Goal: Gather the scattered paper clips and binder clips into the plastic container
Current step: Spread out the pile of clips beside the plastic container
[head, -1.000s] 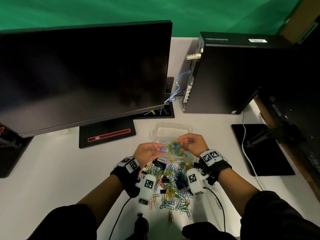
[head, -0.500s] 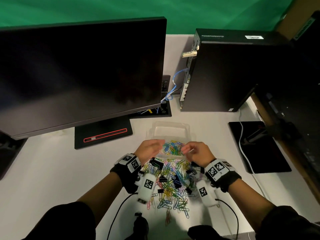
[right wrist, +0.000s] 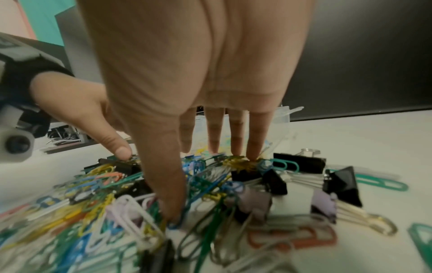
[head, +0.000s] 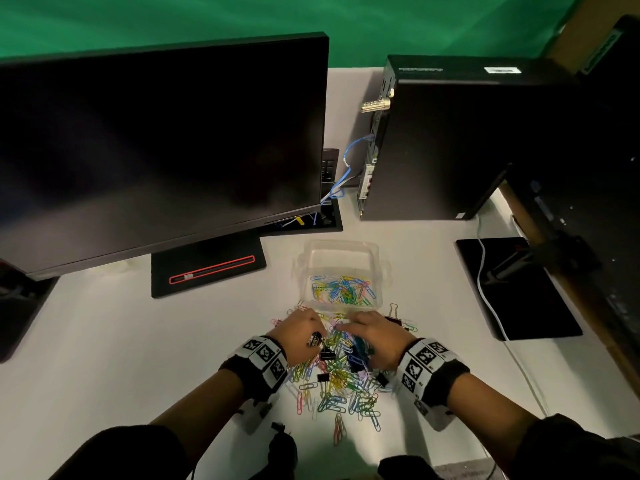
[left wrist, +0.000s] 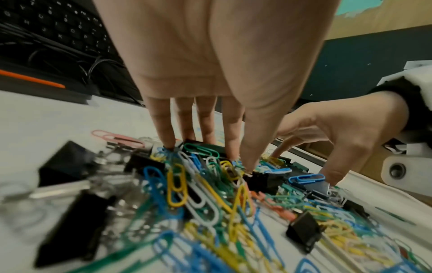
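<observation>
A clear plastic container (head: 341, 245) stands on the white desk with coloured paper clips (head: 341, 289) in its near half. Just in front of it lies a pile of paper clips (head: 336, 379) mixed with black binder clips (head: 327, 353). My left hand (head: 304, 332) and right hand (head: 363, 332) are side by side on the far end of the pile. In the left wrist view, the left hand (left wrist: 208, 157) has straight fingers and thumb with their tips in the clips. The right hand (right wrist: 205, 184) does the same. Neither holds anything.
A dark monitor (head: 156, 140) on its stand base (head: 207, 268) fills the left. A black computer tower (head: 467, 140) stands behind the container on the right. A black pad (head: 516, 289) with a white cable (head: 485, 282) lies to the right. More binder clips (right wrist: 341, 184) lie right of the pile.
Both hands have drawn back from above the container and come down onto the pile. The clips they held there now lie in the container.
</observation>
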Demonstrator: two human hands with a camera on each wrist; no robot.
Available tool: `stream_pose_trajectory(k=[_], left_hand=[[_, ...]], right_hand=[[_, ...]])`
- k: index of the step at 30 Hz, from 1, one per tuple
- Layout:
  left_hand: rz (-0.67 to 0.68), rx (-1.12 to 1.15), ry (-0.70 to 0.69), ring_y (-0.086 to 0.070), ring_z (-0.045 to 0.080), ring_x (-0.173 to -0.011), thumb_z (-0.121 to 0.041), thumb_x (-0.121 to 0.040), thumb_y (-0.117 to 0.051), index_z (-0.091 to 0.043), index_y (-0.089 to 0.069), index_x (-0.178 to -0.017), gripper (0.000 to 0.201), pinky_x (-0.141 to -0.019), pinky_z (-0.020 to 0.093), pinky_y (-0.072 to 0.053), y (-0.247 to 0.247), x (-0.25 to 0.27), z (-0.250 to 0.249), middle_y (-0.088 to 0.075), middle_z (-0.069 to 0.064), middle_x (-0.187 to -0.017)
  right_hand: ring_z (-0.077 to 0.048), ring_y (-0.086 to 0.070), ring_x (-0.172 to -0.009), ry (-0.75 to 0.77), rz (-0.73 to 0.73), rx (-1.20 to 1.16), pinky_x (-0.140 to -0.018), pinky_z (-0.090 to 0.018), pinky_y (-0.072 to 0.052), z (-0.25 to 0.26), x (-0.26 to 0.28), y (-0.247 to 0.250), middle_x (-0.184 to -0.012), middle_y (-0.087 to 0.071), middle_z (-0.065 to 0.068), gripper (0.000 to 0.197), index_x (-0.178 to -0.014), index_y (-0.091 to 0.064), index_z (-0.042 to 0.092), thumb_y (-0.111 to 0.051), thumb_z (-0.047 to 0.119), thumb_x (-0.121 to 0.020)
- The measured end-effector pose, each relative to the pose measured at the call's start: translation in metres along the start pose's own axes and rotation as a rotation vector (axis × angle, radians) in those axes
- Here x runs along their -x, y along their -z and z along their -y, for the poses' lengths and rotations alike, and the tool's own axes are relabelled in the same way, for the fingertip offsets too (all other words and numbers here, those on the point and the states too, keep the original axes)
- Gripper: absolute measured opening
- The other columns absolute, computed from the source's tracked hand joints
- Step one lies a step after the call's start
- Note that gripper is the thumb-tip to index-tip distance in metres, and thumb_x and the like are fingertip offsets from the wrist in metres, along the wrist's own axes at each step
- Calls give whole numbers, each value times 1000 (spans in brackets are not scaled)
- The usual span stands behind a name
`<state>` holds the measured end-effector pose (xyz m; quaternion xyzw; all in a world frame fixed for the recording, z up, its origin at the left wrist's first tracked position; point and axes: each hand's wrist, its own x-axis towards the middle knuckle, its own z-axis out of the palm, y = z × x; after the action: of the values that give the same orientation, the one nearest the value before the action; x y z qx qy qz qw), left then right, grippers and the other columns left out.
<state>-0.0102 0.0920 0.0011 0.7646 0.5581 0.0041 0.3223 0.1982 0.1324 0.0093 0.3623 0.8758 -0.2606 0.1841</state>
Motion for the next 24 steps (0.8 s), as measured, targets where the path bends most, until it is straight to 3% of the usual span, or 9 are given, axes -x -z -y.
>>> stream_pose_trajectory(k=[4,11,16,18,22,24], left_hand=[[16,-69,55,-47,20,-114,-32,-86,-58,-18,-66,-107,26,-98,32,-40,2,8,4,-55,3,-119],[-3,-106,60,-43,24,-121,-42,-80,-64,-21,-46,-128,56,-103,38,-38,1,-4,-11,-45,6,-129],[44,-115,29,-39,24,-123,-35,-81,-66,-20,-43,-131,58,-105,38,-38,-7,-16,-29,-41,7,-131],[48,-111,19,-39,23,-122,-30,-81,-67,-19,-44,-131,57,-104,37,-39,-11,-19,-32,-40,7,-129],[59,-146,0,-40,24,-119,-21,-83,-65,-16,-44,-133,54,-102,37,-40,-13,-21,-33,-39,8,-128],[58,-160,-1,-43,25,-117,-20,-84,-64,-16,-47,-130,49,-100,39,-42,-14,-20,-32,-40,9,-126]], right_hand=[[-29,-28,-133,1,-40,88,-109,-40,-32,-1,-1,-6,-147,-27,-9,79,-139,-33,28,-73,33,-71],[-25,-50,-109,-46,-124,-111,-93,-32,-41,0,8,-9,-119,-50,-7,40,-116,-59,20,-68,17,-77],[-18,-58,-97,-83,-237,-251,-85,-23,-41,-4,13,-10,-103,-65,-3,19,-98,-69,18,-65,15,-79],[-16,-63,-86,-114,-293,-363,-82,-23,-47,-8,14,-7,-93,-70,0,13,-86,-72,16,-67,10,-76],[2,-59,-62,-171,-365,-602,-69,-15,-48,-16,16,1,-68,-65,11,11,-77,-73,13,-68,3,-76],[2,-59,-65,-188,-393,-649,-70,-13,-47,-21,14,5,-71,-64,11,12,-82,-73,13,-67,4,-78]])
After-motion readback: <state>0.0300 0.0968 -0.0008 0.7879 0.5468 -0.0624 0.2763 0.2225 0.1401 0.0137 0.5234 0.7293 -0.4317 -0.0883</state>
